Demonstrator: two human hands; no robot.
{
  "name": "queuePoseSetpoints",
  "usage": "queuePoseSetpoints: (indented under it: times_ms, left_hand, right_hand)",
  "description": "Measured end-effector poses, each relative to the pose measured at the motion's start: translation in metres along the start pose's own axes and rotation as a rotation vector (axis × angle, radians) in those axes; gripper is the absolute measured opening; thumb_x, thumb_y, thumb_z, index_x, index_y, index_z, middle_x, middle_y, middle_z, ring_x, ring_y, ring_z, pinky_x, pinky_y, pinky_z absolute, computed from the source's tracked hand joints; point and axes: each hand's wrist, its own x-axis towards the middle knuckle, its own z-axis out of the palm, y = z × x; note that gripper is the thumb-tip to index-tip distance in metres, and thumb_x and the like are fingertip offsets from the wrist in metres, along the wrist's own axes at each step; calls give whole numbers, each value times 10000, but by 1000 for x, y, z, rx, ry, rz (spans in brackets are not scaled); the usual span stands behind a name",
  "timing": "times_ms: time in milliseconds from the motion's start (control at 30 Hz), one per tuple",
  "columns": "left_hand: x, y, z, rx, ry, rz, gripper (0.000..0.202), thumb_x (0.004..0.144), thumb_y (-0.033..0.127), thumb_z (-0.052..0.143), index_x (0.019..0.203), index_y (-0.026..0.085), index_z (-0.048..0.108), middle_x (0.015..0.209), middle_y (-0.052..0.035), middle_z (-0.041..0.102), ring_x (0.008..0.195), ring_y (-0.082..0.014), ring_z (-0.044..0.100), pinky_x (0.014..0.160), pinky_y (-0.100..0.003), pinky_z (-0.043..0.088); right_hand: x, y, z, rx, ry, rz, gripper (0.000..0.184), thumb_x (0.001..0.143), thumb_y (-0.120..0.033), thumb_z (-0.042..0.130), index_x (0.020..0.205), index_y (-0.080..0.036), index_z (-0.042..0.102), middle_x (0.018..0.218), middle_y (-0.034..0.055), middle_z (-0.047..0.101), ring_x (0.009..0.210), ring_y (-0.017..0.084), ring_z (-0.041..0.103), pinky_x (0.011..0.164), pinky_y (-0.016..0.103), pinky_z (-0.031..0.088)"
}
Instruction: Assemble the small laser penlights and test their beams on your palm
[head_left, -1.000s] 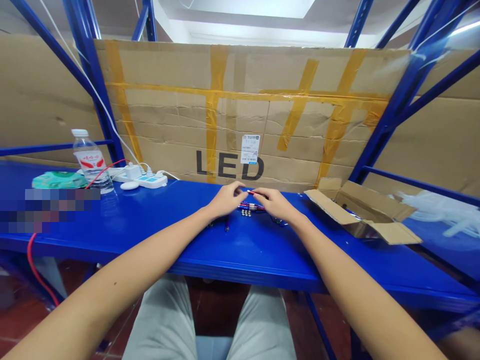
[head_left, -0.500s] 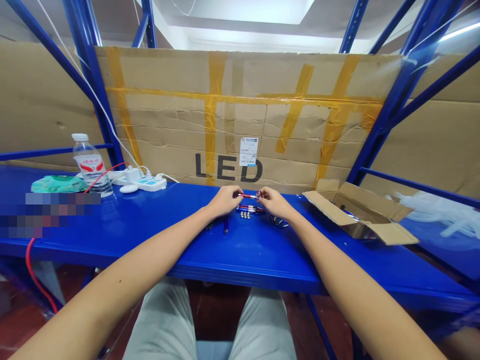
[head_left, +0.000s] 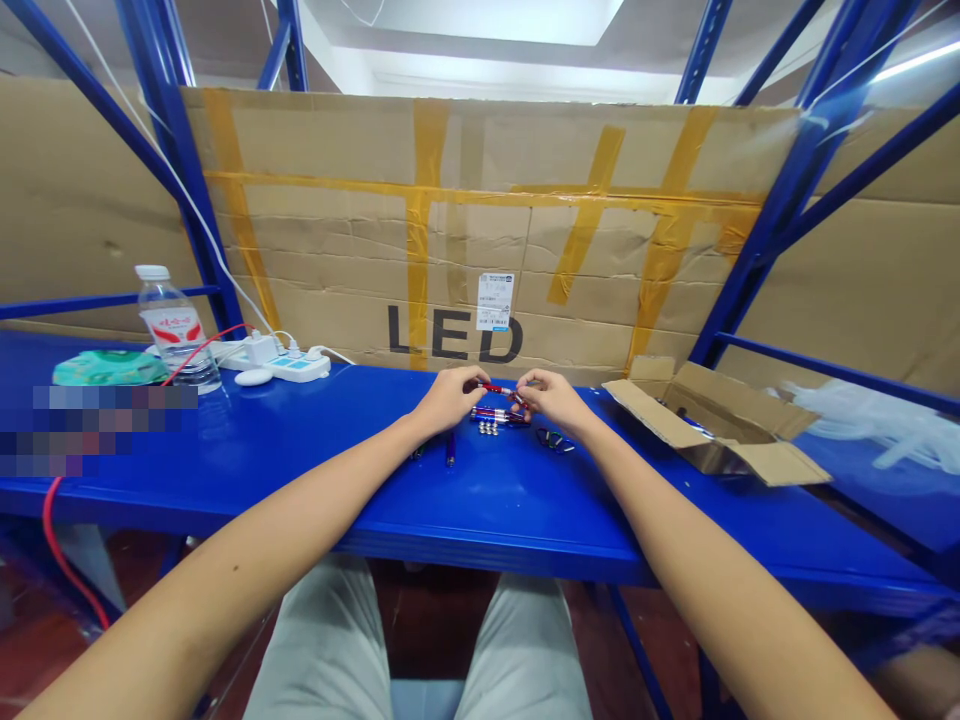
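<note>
My left hand (head_left: 448, 399) pinches one end of a slim red penlight-like tube (head_left: 495, 389) above the table. The fingers of my right hand (head_left: 553, 402) close on the tube's other end, where a small dark-red piece tilts downward; whether it is joined to the tube is unclear. Just below lie more red and blue metal tubes (head_left: 495, 415) side by side, with a cluster of small silver button cells (head_left: 488, 429) in front. A dark blue tube (head_left: 450, 450) lies near my left wrist. Beside my right wrist are several small carabiner clips (head_left: 553, 440).
An opened cardboard box (head_left: 697, 445) with items inside stands on the blue table (head_left: 480, 510) at right. At left are a water bottle (head_left: 176, 335), a green soft pack (head_left: 109, 368) and a white power strip (head_left: 300, 368). A tall cardboard panel (head_left: 337, 260) closes off the back.
My right hand's fingers have shifted at the tube's end, and the dark-red piece there now tilts downward. The left hand keeps its hold. The view has moved slightly.
</note>
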Motion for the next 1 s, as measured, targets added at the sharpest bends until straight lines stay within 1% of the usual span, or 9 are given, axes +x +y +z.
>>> queuePoseSetpoints:
  times_ms: [100, 167, 300, 400, 500, 567, 667, 767, 1000]
  left_hand:
    - [1, -1, 0, -13, 19, -11, 80, 772, 230, 623, 825, 211, 679, 783, -23, 668, 732, -185, 574, 747, -312, 435]
    - [1, -2, 1, -1, 30, -9, 67, 770, 224, 623, 806, 208, 676, 780, -26, 673, 734, -187, 587, 737, -312, 449]
    - [2, -7, 3, 47, 20, -24, 122, 766, 197, 601, 838, 201, 699, 809, -37, 706, 756, -194, 624, 744, -319, 472]
    - [2, -9, 5, 38, 16, -61, 159, 750, 181, 595, 846, 197, 720, 836, -47, 726, 790, -204, 647, 766, -328, 487]
    - [4, -12, 5, 4, 11, -106, 180, 725, 166, 597, 842, 195, 731, 843, -54, 731, 808, -214, 655, 764, -334, 498]
    - [5, -14, 4, 2, 3, -123, 193, 709, 153, 598, 838, 196, 734, 849, -56, 732, 821, -220, 656, 761, -337, 501]
    - [8, -21, 3, 64, -33, -109, 192, 706, 137, 590, 818, 197, 735, 857, -55, 734, 831, -221, 656, 772, -340, 496]
    - [13, -30, 2, 145, -98, -106, 177, 714, 129, 586, 789, 193, 733, 849, -55, 735, 827, -218, 657, 765, -332, 492]
    - [28, -40, 9, 224, -236, -190, 174, 713, 116, 604, 826, 163, 728, 847, -48, 733, 806, -179, 660, 723, -273, 488]
  right_hand:
    - [-1, 0, -1, -17, -20, -26, 142, 739, -259, 682, 760, -152, 593, 645, 40, 675, 541, 130, 603, 565, 264, 508]
    - [-1, 0, -2, -46, -11, -43, 133, 714, -252, 689, 766, -148, 624, 677, 42, 688, 586, 134, 613, 617, 270, 515]
    - [1, 2, -3, -243, 43, -57, 113, 676, -185, 671, 780, -144, 658, 708, 51, 709, 649, 161, 643, 634, 272, 508]
    - [4, 6, -5, -389, 51, -123, 97, 715, -193, 620, 765, -139, 683, 714, 60, 719, 678, 174, 653, 635, 269, 497]
    - [6, 9, -6, -461, 67, -190, 140, 759, -216, 575, 767, -144, 695, 713, 57, 721, 701, 177, 657, 657, 269, 489]
    - [6, 10, -5, -513, 87, -217, 149, 770, -222, 570, 781, -148, 699, 748, 58, 725, 731, 177, 654, 681, 270, 481]
    - [8, 10, -1, -611, 74, -232, 154, 781, -216, 567, 805, -153, 705, 795, 52, 724, 746, 169, 636, 709, 272, 466]
    - [11, 13, 3, -667, 34, -227, 167, 802, -204, 549, 824, -156, 707, 772, 39, 713, 718, 156, 616, 703, 265, 454]
    - [20, 26, 4, -728, 22, -150, 144, 803, -139, 556, 818, -154, 698, 855, 59, 728, 778, 161, 619, 720, 253, 432]
